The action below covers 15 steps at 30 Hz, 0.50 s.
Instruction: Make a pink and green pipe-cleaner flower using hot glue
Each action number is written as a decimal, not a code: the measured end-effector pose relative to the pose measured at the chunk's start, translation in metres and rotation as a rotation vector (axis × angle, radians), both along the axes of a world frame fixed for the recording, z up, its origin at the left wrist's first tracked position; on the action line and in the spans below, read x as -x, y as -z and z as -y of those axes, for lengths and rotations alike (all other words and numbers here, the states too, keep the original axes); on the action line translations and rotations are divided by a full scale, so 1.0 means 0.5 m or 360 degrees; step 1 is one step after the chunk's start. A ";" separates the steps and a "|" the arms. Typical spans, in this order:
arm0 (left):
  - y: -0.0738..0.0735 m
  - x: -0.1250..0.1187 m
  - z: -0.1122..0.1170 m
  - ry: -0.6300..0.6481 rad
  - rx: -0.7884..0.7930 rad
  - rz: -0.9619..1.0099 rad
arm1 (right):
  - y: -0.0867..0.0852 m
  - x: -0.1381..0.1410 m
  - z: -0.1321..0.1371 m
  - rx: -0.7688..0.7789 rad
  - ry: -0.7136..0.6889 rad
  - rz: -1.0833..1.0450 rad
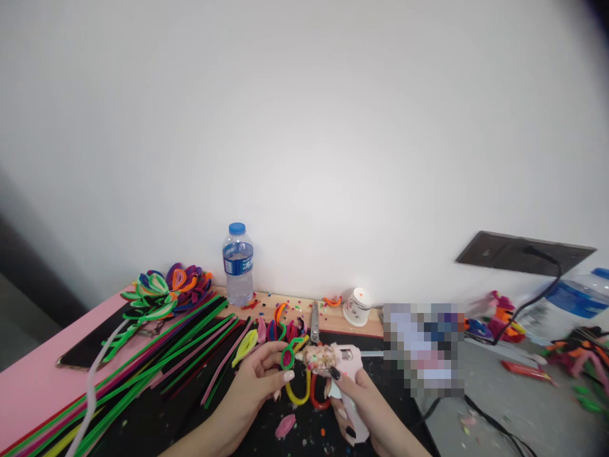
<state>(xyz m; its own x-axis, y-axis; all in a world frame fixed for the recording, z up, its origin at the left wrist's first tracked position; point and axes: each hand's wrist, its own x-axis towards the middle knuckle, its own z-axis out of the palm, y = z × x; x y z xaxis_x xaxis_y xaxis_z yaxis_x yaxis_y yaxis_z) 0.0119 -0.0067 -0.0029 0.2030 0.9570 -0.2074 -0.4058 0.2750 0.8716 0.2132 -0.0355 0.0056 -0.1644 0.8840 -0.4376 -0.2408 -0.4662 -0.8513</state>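
My left hand pinches a small loop of green and dark pink pipe cleaner between thumb and fingers. My right hand is wrapped round a white hot glue gun, whose front end is crusted with coloured bits. The gun's nozzle points left and meets or nearly meets the loop; I cannot tell whether they touch. Beneath both hands lie scissors with yellow and red handles, blades pointing away. A loose pink pipe-cleaner petal rests on the black mat below, and a yellow-green petal lies left.
Long pipe cleaners spread across the left, near finished pipe-cleaner flowers. A water bottle and an upturned paper cup stand by the wall. Black cables cross the grey surface at right, below a wall socket.
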 end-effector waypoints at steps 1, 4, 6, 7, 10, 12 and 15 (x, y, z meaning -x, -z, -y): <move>0.002 0.000 0.000 0.0002 -0.0004 0.0002 | 0.000 0.000 0.000 -0.0001 0.0001 -0.0004; 0.004 -0.002 0.000 0.0006 0.0010 0.0008 | -0.002 0.000 0.000 -0.0006 -0.0002 -0.0011; 0.001 -0.002 0.000 0.0018 0.0015 0.0010 | -0.005 0.000 0.001 -0.0006 -0.0002 0.0005; -0.001 -0.002 0.000 0.0021 0.0015 0.0014 | -0.006 0.001 0.001 -0.0003 -0.0004 0.0011; -0.009 -0.001 0.002 -0.0006 0.0022 0.0032 | -0.007 0.001 0.001 0.0010 -0.0004 0.0004; -0.013 0.000 0.004 -0.0035 0.0035 0.0046 | -0.006 0.001 0.002 0.0011 0.0000 -0.0009; -0.012 0.001 0.006 -0.0038 0.0050 0.0070 | -0.006 0.001 0.002 -0.0006 -0.0001 0.0003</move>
